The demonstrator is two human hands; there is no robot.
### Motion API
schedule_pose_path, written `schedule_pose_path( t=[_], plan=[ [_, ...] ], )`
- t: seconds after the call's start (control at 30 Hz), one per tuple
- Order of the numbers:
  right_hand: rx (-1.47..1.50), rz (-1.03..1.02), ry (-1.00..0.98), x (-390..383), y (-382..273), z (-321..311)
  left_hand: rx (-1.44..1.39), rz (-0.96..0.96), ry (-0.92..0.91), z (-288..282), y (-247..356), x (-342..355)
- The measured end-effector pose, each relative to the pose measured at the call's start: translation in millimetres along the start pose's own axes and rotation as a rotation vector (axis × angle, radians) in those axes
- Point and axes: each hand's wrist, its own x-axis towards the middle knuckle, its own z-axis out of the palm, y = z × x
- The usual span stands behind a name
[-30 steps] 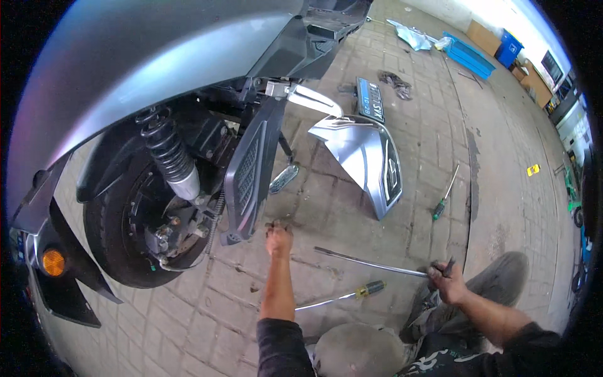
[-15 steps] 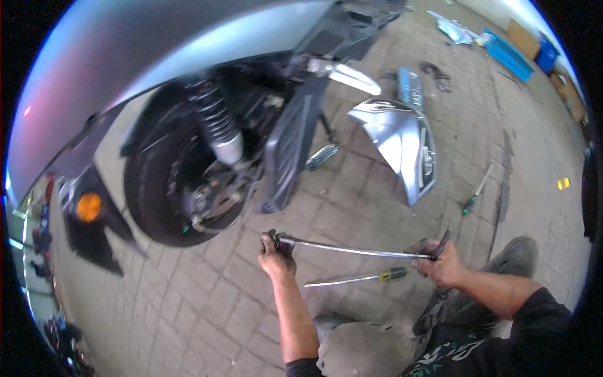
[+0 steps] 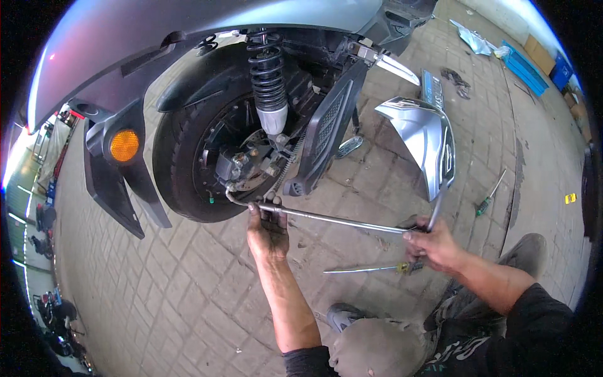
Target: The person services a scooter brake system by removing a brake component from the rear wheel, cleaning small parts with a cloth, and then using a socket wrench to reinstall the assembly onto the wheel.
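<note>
A long chrome socket wrench [image 3: 345, 222] spans both my hands, roughly level. My left hand [image 3: 269, 240], palm up, has its fingers around the socket end, just below the scooter's rear wheel [image 3: 171, 164]. My right hand [image 3: 434, 244] is closed around the other end, where a cross handle sticks up. The socket end lies close to the hose under the brake caliper [image 3: 233, 167]; whether they touch I cannot tell. Above stands the black coil shock absorber [image 3: 269, 85]. Below the wrench, a yellow-and-black-handled screwdriver [image 3: 359, 271] lies on the paving, its handle partly behind my right hand.
A silver body panel [image 3: 414, 129] lies right of the black ribbed side piece [image 3: 328, 132]. Further right lies a green-handled screwdriver [image 3: 483, 206]. The mudguard with an orange reflector [image 3: 124, 145] hangs at left. A blue tray [image 3: 524, 69] lies far right.
The wrench's socket end has moved up and left toward the wheel with my left hand. The handle at my right hand has turned. The view has shifted, showing more of the wheel and shock absorber.
</note>
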Motion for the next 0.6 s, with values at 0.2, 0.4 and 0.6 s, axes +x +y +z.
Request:
schedule_pose_path(
  t=[0.2,0.4,0.6],
  plan=[
    [-0.465,-0.426,-0.016,-11,21,48,0.068,0.106,0.076,2,-6,30],
    [-0.527,-0.386,0.003,1,16,71,0.258,0.148,0.134,9,-9,28],
    [-0.666,-0.525,-0.039,5,15,68,0.191,0.124,0.042,-4,-3,35]
  ],
)
